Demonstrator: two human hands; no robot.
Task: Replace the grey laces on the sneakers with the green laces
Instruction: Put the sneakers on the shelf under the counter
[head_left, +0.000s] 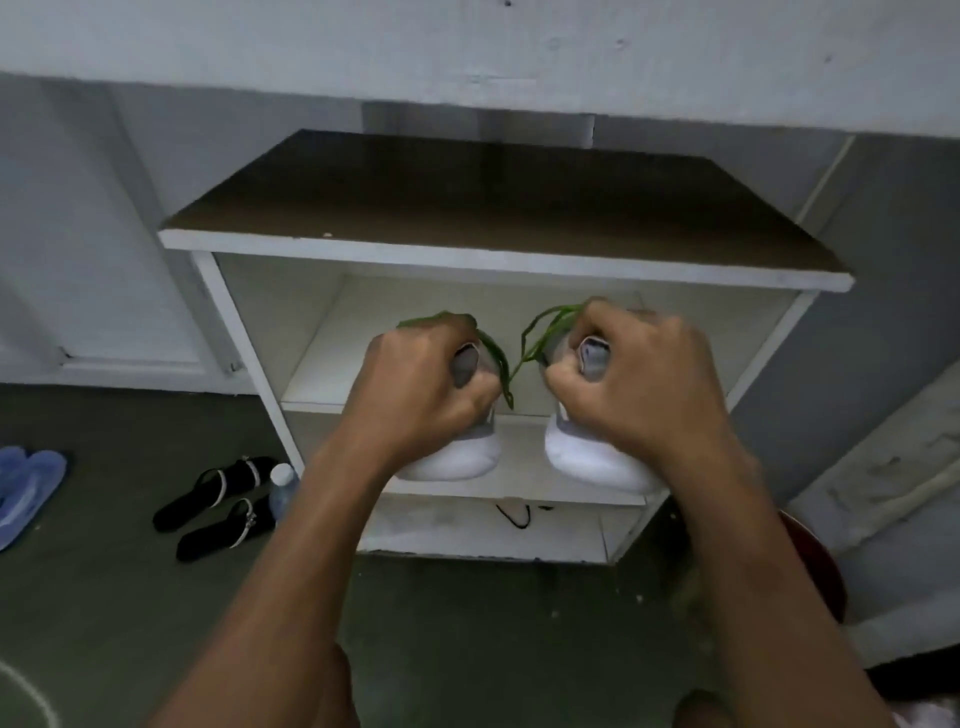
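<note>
On a white shelf (519, 452), my left hand (421, 384) and right hand (639, 384) each clasp a sneaker (597, 462), green laces (540, 332) seemingly in, so I judge little remains.

Dim, flat indoor light; soft overall blur, wide-angle bending at edges.

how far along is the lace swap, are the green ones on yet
Nearly finished, it seems. Done: green laces trail from both white sneakers and no grey lace shows, though the hands hide the eyelets. In hand: the left hand grips the left sneaker, the right hand the right sneaker, both on the white rack's middle shelf. Left: probably tidying the loose lace ends.
</note>
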